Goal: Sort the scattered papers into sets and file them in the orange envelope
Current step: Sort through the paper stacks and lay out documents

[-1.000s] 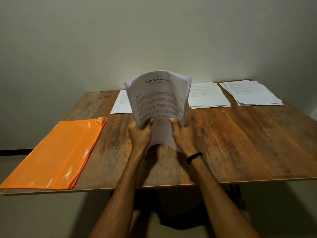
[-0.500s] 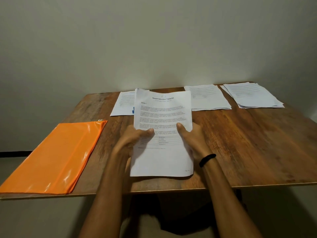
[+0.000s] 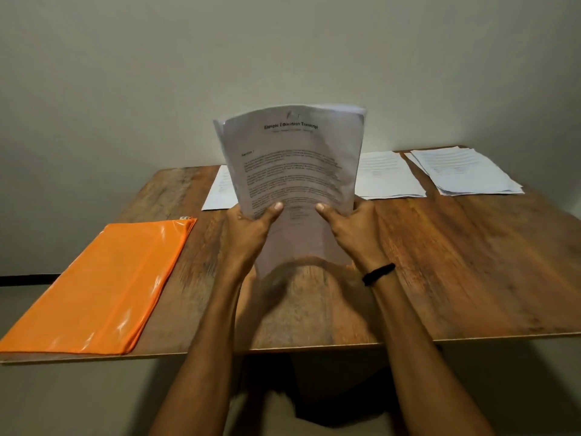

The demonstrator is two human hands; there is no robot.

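Head view: a stack of papers (image 3: 292, 165) stands upright over the middle of the desk (image 3: 471, 262), its bottom edge blurred. The left hand (image 3: 251, 229) grips its lower left side with the thumb across the front page, and the right hand (image 3: 352, 229) grips the lower right side the same way. The orange envelope (image 3: 103, 284) lies flat at the near left corner, well apart. A single sheet (image 3: 220, 190) and two paper piles (image 3: 386, 174) (image 3: 465, 171) sit along the far edge.

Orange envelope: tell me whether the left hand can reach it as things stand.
Probably yes once freed: the left hand grips the paper stack, but the orange envelope lies uncovered to its left, nothing between.
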